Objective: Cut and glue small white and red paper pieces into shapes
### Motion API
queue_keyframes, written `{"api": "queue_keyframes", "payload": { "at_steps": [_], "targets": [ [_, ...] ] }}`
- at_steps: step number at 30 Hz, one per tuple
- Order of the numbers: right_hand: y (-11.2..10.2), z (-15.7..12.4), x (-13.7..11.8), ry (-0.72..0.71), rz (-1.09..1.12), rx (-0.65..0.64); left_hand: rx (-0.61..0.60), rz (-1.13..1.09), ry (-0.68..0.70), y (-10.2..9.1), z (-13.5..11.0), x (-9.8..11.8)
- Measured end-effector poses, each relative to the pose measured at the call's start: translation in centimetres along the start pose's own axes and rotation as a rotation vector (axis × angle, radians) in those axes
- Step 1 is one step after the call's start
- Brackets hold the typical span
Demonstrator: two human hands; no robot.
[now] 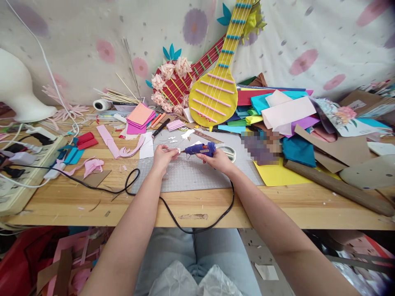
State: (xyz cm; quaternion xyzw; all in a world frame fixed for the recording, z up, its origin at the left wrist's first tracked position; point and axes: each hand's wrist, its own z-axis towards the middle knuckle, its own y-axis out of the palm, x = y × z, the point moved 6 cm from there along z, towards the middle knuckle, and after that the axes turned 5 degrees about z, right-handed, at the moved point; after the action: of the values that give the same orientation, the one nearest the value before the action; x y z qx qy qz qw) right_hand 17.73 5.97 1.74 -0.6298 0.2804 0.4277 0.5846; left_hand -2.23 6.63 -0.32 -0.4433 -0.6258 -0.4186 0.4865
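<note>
My right hand (218, 159) grips a blue glue gun (200, 149) over the grey cutting mat (197, 174); its nozzle points left. My left hand (163, 155) is closed in a pinch on a small white paper piece (178, 151) right at the nozzle tip. The gun's black cord (173, 213) loops off the table edge and back toward the left. Small white paper scraps (171, 139) lie on the mat just beyond my hands.
A yellow paper guitar (216, 92) and a red one with paper roses (173, 88) lean on the wall. Coloured paper sheets (277, 109) pile up at right, pink squares (139, 118) at centre left. A power strip (18, 172) with cables sits far left.
</note>
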Motion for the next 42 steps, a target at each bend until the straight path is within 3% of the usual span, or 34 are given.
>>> {"api": "queue_keyframes", "payload": {
  "at_steps": [16,26,42],
  "targets": [
    [-0.32,-0.11,-0.31,0.026,0.041,0.014,-0.005,0.009,-0.004,0.08,-0.01,-0.07],
    [0.02,0.01,-0.46,-0.064,-0.027,-0.019,-0.017,0.009,0.002,0.06,0.07,-0.2],
    [-0.45,0.19,-0.67,-0.055,-0.049,0.096,-0.034,0.043,0.003,0.19,0.08,-0.18]
  ]
}}
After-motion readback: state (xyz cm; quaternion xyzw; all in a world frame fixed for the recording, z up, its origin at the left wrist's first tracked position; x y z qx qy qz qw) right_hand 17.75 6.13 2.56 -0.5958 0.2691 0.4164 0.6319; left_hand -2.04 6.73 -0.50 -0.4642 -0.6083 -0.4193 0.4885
